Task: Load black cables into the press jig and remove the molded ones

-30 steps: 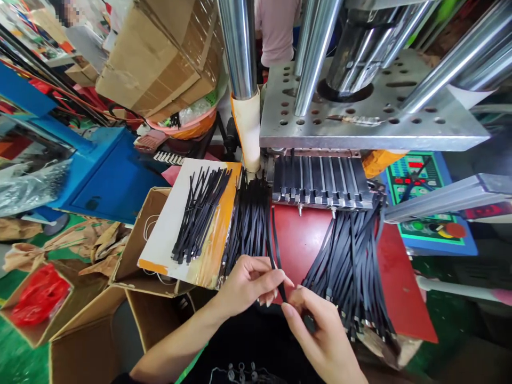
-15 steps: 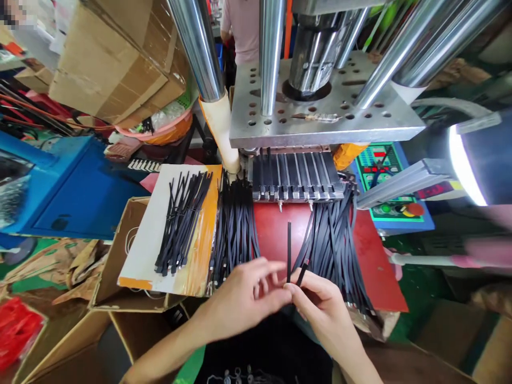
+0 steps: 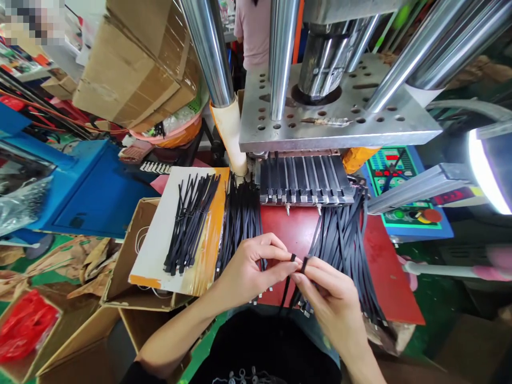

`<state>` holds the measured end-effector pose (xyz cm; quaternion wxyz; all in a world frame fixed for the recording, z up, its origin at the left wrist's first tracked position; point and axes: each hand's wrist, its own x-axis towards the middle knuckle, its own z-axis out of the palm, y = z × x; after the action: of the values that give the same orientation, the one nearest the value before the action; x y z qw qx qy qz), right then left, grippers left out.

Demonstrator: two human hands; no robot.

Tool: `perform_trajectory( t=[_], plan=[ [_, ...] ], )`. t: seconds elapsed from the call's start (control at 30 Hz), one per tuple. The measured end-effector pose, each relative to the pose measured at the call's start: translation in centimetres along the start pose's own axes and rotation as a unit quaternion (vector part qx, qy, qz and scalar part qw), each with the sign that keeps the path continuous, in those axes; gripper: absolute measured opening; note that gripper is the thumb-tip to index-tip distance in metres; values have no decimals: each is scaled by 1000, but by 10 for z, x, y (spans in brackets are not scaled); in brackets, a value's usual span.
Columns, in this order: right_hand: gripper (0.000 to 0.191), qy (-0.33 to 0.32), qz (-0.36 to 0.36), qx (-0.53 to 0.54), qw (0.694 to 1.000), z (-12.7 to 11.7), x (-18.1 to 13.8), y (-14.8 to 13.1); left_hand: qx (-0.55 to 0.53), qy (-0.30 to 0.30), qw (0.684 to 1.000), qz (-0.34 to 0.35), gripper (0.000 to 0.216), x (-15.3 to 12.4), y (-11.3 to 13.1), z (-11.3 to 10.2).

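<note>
In front of my body, my left hand (image 3: 256,269) pinches the end of a flat black cable (image 3: 285,294) between thumb and fingers. My right hand (image 3: 334,290) is closed beside it, its fingertips gripping another short black end (image 3: 304,264). The fingertips of both hands nearly meet, and they hide most of these ends. Just beyond lies a slotted metal mould (image 3: 304,178) with black cables laid in its grooves. A bundle of black cables (image 3: 346,240) spreads out on the right, and another bundle (image 3: 242,213) lies left of the mould.
Above the mould hangs a thick steel press plate (image 3: 340,133) between shiny columns. A red board (image 3: 280,221) lies underneath. On the left, a white board (image 3: 156,234) bears more cables. At right stand a control panel (image 3: 404,186) and a bright lamp (image 3: 490,170). A person (image 3: 252,32) stands behind.
My left fingers have closed on a cable end beside my right hand. The strip that stood upright between the hands now shows only as a short end. The camera view has shifted slightly left.
</note>
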<state>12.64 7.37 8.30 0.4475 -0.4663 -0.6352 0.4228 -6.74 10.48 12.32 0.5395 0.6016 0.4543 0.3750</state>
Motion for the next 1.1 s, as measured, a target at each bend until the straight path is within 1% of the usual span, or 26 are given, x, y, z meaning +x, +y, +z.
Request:
perform_trajectory(
  t=[0.1, 0.17, 0.23, 0.33, 0.37, 0.4, 0.47, 0.57, 0.63, 0.7, 0.73, 0.77, 0.83, 0.9, 0.93, 0.97, 1.0, 1.07, 1.1],
  plan=[
    [39, -15, -11, -5, 1000, 7, 7, -3, -11, 10, 1000, -16, 36, 1, 0, -1],
    [42, -23, -7, -1, 1000, 10, 8, -4, -57, -1, 998, -37, 41, 4, -1, -4],
    [44, -35, 0, 1, 999, 10, 8, -4, -133, -45, 988, -73, 46, 10, -3, -8],
    [44, -50, 1, 4, 999, 8, 7, -7, -217, -127, 959, -129, 54, 19, -6, -14],
    [42, -50, 1, 4, 999, 8, 7, -8, -225, -138, 955, -138, 56, 22, -7, -15],
    [41, -45, 2, 2, 999, 7, 7, -9, -223, -134, 956, -138, 57, 24, -8, -15],
    [38, -27, 8, -1, 1000, 7, 9, -11, -183, -94, 972, -109, 57, 26, -7, -13],
    [34, 4, 17, 1, 1000, 11, 14, -9, -70, -33, 997, -28, 48, 25, 1, -10],
    [40, 24, 28, 7, 999, 19, 16, -3, -3, -23, 1000, 12, 37, 28, 7, -10],
    [49, 24, 61, 20, 998, 31, 12, 6, 42, -2, 998, 44, 27, 39, 9, -15],
    [54, 9, 86, 34, 996, 37, 8, 11, 62, 23, 996, 61, 23, 47, 8, -18],
    [57, -21, 117, 56, 991, 42, 2, 15, 83, 56, 992, 81, 20, 58, 5, -23],
    [60, -119, 179, 111, 970, 44, -6, 23, 129, 121, 977, 118, 16, 83, -8, -32],
    [61, -214, 203, 123, 948, 31, -2, 25, 180, 157, 961, 140, 14, 112, -25, -40],
    [61, -241, 195, 100, 945, 19, 7, 25, 203, 168, 954, 143, 13, 126, -33, -43],
    [60, -246, 177, 61, 951, 5, 22, 24, 221, 175, 949, 143, 13, 140, -41, -45],
    [60, -232, 153, 15, 961, -10, 40, 23, 232, 185, 945, 139, 13, 154, -48, -47],
    [60, -170, 116, -58, 977, -37, 86, 19, 237, 214, 939, 126, 10, 177, -56, -47],
    [61, -140, 101, -80, 982, -47, 110, 18, 234, 229, 937, 119, 6, 185, -58, -46]
  ],
)
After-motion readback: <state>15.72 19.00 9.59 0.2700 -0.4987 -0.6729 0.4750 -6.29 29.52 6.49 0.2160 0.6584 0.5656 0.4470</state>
